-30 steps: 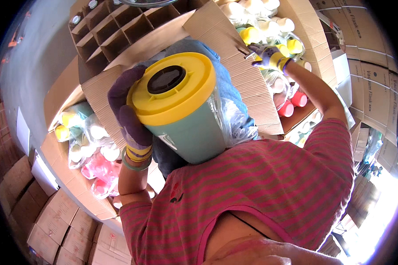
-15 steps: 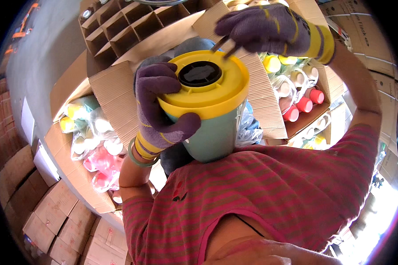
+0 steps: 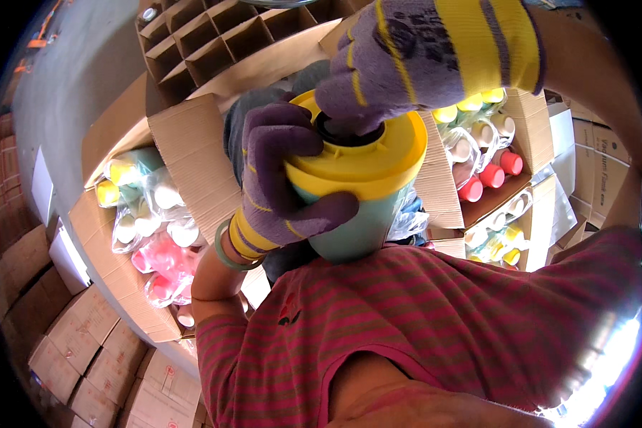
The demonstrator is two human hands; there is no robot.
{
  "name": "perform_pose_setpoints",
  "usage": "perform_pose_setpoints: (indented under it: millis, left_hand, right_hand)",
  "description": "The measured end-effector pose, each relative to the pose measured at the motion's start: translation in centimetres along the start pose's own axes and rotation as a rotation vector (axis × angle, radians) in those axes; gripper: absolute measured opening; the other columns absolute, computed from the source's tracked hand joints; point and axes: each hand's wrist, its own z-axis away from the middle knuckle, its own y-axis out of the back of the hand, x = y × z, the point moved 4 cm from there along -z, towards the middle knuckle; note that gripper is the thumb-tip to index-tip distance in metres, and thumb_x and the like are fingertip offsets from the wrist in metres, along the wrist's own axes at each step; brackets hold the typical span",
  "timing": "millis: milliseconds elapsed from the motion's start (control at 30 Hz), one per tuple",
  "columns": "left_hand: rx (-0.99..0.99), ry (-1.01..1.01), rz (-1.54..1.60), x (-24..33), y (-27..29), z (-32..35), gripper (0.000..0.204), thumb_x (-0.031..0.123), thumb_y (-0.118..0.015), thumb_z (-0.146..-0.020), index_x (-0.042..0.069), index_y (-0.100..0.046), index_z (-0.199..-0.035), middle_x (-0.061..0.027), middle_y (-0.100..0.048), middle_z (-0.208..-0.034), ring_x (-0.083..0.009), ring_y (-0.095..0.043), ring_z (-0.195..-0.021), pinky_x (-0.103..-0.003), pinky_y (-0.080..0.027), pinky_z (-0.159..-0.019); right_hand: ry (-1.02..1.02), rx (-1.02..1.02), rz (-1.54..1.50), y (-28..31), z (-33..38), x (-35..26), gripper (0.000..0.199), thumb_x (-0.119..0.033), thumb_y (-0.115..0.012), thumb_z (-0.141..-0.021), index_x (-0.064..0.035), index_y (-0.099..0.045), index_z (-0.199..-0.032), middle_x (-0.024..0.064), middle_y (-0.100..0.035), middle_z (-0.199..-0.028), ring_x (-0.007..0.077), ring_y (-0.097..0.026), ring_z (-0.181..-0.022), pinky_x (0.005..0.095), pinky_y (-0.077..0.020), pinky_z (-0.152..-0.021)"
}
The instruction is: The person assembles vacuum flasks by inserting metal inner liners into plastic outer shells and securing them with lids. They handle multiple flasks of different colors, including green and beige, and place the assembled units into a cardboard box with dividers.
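Close before the person's chest, a pale green flask [image 3: 357, 232] with a wide yellow lid [image 3: 378, 160] is held up toward the camera, slightly tilted. The left hand [image 3: 282, 182], in a purple knitted glove with a yellow cuff, is wrapped around the flask just under the lid; its fingers are closed tight on the green body and the thumb lies on the edge of the lid. The right hand [image 3: 421, 53], in the same kind of glove, comes from above, and its fingertips are gathered together and pushed into the dark round opening [image 3: 349, 128] in the middle of the lid. Whether they pinch something there I cannot tell. Below and behind the flask stand open cardboard boxes. The box on the left [image 3: 185, 160] holds flasks in clear plastic bags [image 3: 153, 228], yellow, white and pink. The box on the right [image 3: 528, 118] holds more flasks with red and yellow tops. A box with empty cardboard dividers [image 3: 207, 43] is at the top. The person wears a red striped shirt [image 3: 421, 321].
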Motion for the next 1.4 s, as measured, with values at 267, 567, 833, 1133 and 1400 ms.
perform_pose_setpoints:
  millis: [267,567,833,1133,1400]
  left_hand:
    - [0.069,-0.011,-0.275,2.7,-3.0,-0.5,0.066,0.037,-0.091,-0.059,0.008,-0.053,-0.105,-0.0144,-0.051,-0.105,-0.0332,-0.053,-0.095,-0.046,-0.046,-0.09]
    - [-0.016,-0.151,0.043,2.1,-0.8,-0.1,0.073,0.041,-0.096,-0.053,0.011,-0.056,-0.106,-0.0103,-0.052,-0.105,-0.0284,-0.054,-0.099,-0.056,-0.039,-0.104]
    - [-0.043,-0.17,0.188,2.0,-0.6,0.3,0.072,0.042,-0.096,-0.053,0.01,-0.056,-0.104,-0.0099,-0.052,-0.105,-0.028,-0.054,-0.1,-0.055,-0.038,-0.103]
    - [0.039,0.011,-0.223,2.6,-4.1,-0.3,0.06,0.03,-0.093,-0.06,0.007,-0.055,-0.101,-0.0133,-0.054,-0.102,-0.0314,-0.055,-0.096,-0.043,-0.048,-0.087]
    - [0.075,-0.104,-0.199,2.6,-2.0,0.8,0.066,0.034,-0.096,-0.053,0.01,-0.056,-0.1,-0.0102,-0.055,-0.1,-0.0285,-0.057,-0.096,-0.044,-0.049,-0.084]
  right_hand:
    - [-1.103,0.101,-0.959,-2.9,0.6,-0.6,0.034,-0.031,-0.066,-0.094,-0.0046,-0.061,-0.115,0.0145,-0.068,-0.103,0.025,-0.068,-0.101,0.0365,-0.0573,-0.085]
    - [0.313,0.365,0.241,-1.4,2.9,-2.7,0.027,-0.028,-0.066,-0.09,-0.0051,-0.064,-0.104,0.0134,-0.068,-0.097,0.0247,-0.069,-0.095,0.0378,-0.0577,-0.082]
    - [0.404,0.465,0.421,-1.7,2.1,-4.1,0.018,-0.022,-0.065,-0.087,-0.0057,-0.066,-0.095,0.0094,-0.066,-0.087,0.0226,-0.069,-0.086,0.0368,-0.057,-0.077]
    - [-0.836,0.393,-0.261,-7.0,-0.1,0.2,0.037,-0.035,-0.068,-0.09,-0.0086,-0.065,-0.116,0.0123,-0.07,-0.085,0.0233,-0.07,-0.07,0.0337,-0.0562,-0.06]
    - [-0.515,0.538,-0.791,-5.2,1.7,-0.4,0.03,-0.031,-0.069,-0.091,-0.0051,-0.067,-0.106,0.0093,-0.068,-0.09,0.0189,-0.069,-0.075,0.03,-0.0574,-0.057]
